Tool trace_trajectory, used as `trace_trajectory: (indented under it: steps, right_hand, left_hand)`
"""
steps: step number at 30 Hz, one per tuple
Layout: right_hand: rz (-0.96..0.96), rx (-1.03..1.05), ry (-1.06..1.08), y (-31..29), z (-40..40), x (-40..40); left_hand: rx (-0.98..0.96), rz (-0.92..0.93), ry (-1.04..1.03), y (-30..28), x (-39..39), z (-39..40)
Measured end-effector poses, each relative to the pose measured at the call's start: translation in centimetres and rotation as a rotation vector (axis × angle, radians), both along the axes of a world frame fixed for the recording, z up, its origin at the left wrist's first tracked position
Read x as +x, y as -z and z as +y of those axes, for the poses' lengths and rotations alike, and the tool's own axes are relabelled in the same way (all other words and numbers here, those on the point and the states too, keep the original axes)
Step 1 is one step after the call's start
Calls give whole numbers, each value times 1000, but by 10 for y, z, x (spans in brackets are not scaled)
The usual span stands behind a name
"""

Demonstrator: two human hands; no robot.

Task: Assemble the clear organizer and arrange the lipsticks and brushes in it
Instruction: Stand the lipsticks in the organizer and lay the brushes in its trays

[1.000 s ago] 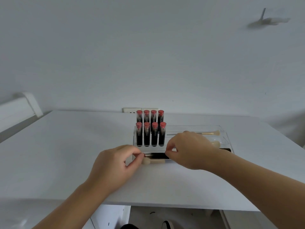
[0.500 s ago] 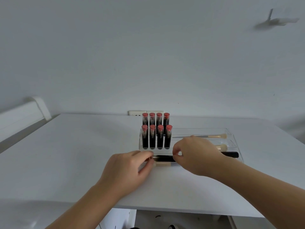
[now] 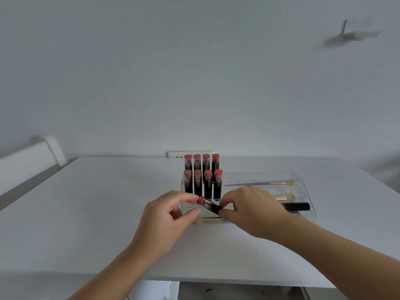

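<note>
Eight lipsticks (image 3: 203,178) stand upright in two rows of four at the left end of the clear organizer (image 3: 303,182), which sits near the middle of the white worktop (image 3: 86,213), toward its far edge. A ninth lipstick (image 3: 209,206) is held between both hands just in front of those rows, lying tilted with its red cap toward the left and slightly raised. The left hand (image 3: 166,219) has its index finger curled over the cap end while its thumb reaches up from beneath, pinching that end; its other fingers are loosely curled. The right hand (image 3: 253,211) pinches the dark lower end of the same lipstick between thumb and forefinger, the rest of its fingers bent over the organizer's front part.

To the right of the standing lipsticks, the organizer's long compartments hold brushes lying flat: a thin brush (image 3: 259,183) with a pale tip in the far compartment, a thicker brush (image 3: 285,197) with a pale fluffy head in the next one, partly hidden by the right hand, and a black tube (image 3: 296,206) nearer the front. A pale stick-like item (image 3: 207,221) lies by the organizer's front edge, under the hands; whether it is inside or just outside the wall I cannot tell.

A wall socket (image 3: 179,154) shows behind the far edge of the worktop.
</note>
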State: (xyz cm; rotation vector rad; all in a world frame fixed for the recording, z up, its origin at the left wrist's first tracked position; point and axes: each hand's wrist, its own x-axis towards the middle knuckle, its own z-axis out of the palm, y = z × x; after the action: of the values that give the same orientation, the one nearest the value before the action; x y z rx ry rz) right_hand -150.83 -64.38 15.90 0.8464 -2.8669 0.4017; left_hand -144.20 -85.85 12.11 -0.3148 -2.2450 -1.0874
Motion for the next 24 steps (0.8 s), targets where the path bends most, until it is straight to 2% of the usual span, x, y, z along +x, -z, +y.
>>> trace_trajectory:
  steps: [4,9,14,24]
  right_hand:
    - [15,-31,-26,2,-6,2]
    - [-8,-34,-90,-2,-4,1]
    - [-58,79,-139,-22,15,-16]
    - [-20,486,-356,-43,16,-28]
  left_hand:
    - [70,-9,-12,-3,-6,13]
    - [13,37,-6,-8,-5,16]
    - [-57,106,-38,-10,-4,0]
    - [-95,96,-1,-5,-8,-14]
